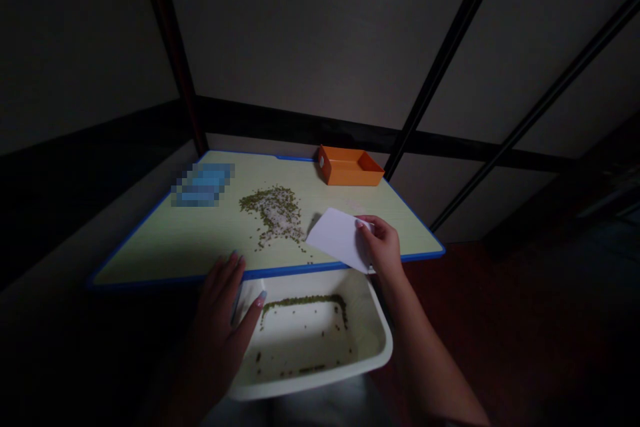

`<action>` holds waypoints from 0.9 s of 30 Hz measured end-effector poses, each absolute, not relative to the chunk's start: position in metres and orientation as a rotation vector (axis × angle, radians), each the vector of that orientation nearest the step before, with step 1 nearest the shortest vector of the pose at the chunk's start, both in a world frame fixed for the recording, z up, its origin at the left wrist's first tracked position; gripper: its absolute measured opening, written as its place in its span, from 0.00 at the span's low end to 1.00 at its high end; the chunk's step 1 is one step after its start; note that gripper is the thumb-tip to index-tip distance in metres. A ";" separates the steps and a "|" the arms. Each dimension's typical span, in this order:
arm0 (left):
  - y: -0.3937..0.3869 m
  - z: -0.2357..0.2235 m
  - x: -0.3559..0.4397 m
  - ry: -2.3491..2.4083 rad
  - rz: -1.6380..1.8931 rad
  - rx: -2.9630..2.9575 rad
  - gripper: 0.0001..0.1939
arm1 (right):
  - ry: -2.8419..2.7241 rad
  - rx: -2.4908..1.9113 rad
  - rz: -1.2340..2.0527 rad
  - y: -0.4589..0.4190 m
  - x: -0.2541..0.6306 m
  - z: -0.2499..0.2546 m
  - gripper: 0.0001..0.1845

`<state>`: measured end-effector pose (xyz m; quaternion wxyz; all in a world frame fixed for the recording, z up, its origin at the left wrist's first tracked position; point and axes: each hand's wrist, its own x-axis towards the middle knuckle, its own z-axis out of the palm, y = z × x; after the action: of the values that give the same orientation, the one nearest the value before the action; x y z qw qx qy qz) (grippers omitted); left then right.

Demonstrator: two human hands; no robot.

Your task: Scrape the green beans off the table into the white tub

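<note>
By far the most room is taken up by the blue-edged desk (165,247); from the heap of granules near its middle, the white basin (375,333) is found between five and six o'clock, just below the near edge. The orange tray (350,177) is set at two o'clock, and a pixelated blue item (204,185) at ten. At seven o'clock the left hand (223,300) is held with fingers loosely extended and thumb over the basin's left wall; whether the rim is gripped cannot be told. By the right hand (384,240), toward four o'clock, the white card (335,237) is pinched, its free corner tilted toward the granules (275,207). Some dark grains (305,299) are gathered along the basin's far inner side. The step in hand is judged to be sweeping; for the next stroke, a low card edge behind the granules would be needed, angled toward six o'clock.
</note>
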<state>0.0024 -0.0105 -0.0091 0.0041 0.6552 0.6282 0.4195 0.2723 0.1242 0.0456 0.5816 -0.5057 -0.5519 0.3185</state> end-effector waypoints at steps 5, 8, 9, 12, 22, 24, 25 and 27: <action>-0.010 -0.009 0.002 1.959 1.333 2.055 0.30 | -1.268 -1.191 0.729 0.124 0.273 0.045 0.17; -0.010 -0.010 0.001 1.960 1.344 2.059 0.29 | -1.271 -1.195 0.736 0.126 0.271 0.044 0.17; -0.010 -0.010 0.001 1.959 1.348 2.061 0.29 | -1.275 -1.194 0.739 0.127 0.270 0.044 0.17; -0.009 -0.011 0.001 1.960 1.365 2.056 0.29 | -1.287 -1.180 0.743 0.129 0.270 0.043 0.18; -0.010 -0.010 0.002 1.962 1.345 2.049 0.30 | -1.245 -1.167 0.777 0.129 0.271 0.043 0.17; -0.010 -0.010 0.002 1.965 1.353 2.052 0.29 | -1.230 -1.159 0.779 0.129 0.271 0.043 0.17; -0.010 -0.010 0.002 1.964 1.351 2.057 0.29 | -1.238 -1.152 0.783 0.128 0.271 0.043 0.17; -0.009 -0.010 0.003 1.964 1.344 2.064 0.29 | -1.273 -1.136 0.789 0.128 0.270 0.042 0.16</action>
<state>0.0025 -0.0092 -0.0098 -0.0042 0.6552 0.6234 0.4267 0.2701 0.1281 0.0425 0.5898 -0.4879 -0.5470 0.3390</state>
